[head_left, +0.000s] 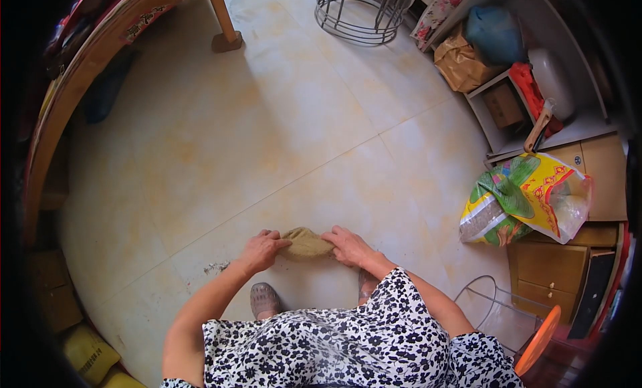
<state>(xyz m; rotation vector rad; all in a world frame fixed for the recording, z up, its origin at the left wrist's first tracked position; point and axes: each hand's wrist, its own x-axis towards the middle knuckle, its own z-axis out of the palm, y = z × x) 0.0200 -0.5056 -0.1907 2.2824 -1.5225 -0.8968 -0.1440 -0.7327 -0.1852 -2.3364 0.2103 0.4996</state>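
Note:
A bunched olive-brown cloth (306,244) is stretched between my two hands, just above the floor and in front of my feet. My left hand (262,249) pinches its left end, with the thumb laid along it. At the opposite end, my right hand (348,245) grips the cloth with the fingers closed. The cloth sags slightly in the middle and its underside is hidden. A grey shoe (265,300) shows below my left hand; the other foot is mostly covered by my right arm.
Dark crumbs (216,267) lie on the tiled floor at the left. A wooden table leg (224,27) and a wire rack (361,20) stand farther off. To the right, a colourful plastic sack (528,201) leans by the cabinet (555,271). An orange round-edged object (539,341) is close at lower right.

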